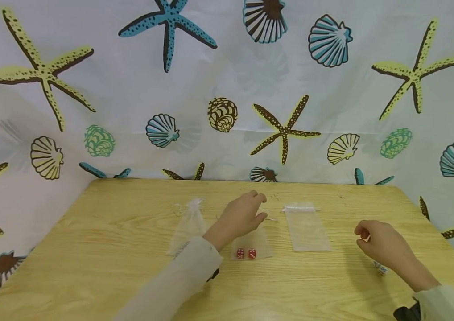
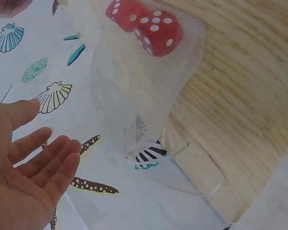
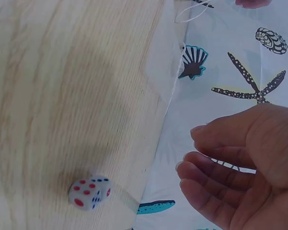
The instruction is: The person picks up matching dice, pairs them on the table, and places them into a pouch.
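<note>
My left hand (image 1: 243,218) hovers over the middle sheer drawstring pouch (image 1: 257,243), its fingers relaxed and holding nothing. Two red dice (image 2: 158,33) with white dots lie inside that pouch, near its bottom end. In the left wrist view the pouch's thin drawstring (image 2: 213,163) loops out beside its neck. My right hand (image 1: 385,243) hangs above the right side of the table, fingers loosely curled with a gap between thumb and fingertips. Below it, white dice (image 3: 89,191) with red and blue dots rest on the wood, partly hidden by the hand in the head view.
To the left lies another sheer pouch (image 1: 188,227) with its neck gathered, partly covered by the left sleeve (image 1: 187,267). A flat pouch (image 1: 307,229) lies between the hands. Behind the wooden table (image 1: 110,249) hangs a cloth (image 1: 227,76) printed with shells and starfish.
</note>
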Demonstrator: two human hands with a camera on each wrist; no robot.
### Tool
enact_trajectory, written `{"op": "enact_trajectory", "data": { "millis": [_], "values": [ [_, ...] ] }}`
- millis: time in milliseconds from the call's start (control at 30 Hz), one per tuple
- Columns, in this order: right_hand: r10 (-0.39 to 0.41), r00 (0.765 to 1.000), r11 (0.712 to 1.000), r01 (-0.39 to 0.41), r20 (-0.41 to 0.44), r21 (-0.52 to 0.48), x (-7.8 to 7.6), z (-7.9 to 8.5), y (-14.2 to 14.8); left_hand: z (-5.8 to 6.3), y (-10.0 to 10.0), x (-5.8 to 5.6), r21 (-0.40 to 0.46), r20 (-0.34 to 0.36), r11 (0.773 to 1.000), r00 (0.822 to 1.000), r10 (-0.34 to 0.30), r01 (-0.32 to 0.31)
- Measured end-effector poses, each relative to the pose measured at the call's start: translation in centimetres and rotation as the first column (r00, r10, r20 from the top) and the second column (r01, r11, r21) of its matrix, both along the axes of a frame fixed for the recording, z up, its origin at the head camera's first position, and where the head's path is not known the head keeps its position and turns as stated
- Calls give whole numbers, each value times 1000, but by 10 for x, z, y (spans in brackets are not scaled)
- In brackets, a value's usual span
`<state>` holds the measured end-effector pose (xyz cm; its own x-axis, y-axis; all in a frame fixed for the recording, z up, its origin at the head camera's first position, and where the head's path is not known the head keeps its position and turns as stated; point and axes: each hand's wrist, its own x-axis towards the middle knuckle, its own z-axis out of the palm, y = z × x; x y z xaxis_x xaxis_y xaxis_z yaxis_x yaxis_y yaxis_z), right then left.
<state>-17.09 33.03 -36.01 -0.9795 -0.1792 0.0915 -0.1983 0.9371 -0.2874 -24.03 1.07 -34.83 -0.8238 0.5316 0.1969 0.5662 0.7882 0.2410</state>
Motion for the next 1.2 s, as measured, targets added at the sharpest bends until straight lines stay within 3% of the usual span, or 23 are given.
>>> {"op": "enact_trajectory", "data": {
  "millis": [467,733,1000,1200],
  "values": [
    [-44,996,999,42,78,30,16,-12,37,-9,35,-19,-65,16,993,995,-102,103],
    [-65,991,998,64,113,15,21,-20,49,-19,58,-23,-107,86,982,985,-149,158],
    [-73,986,996,81,149,-45,22,-25,49,-31,79,-23,-221,155,944,964,-214,246],
    [-82,985,995,90,152,-50,25,-29,49,-43,88,-17,-249,216,918,942,-257,308]
  ]
}}
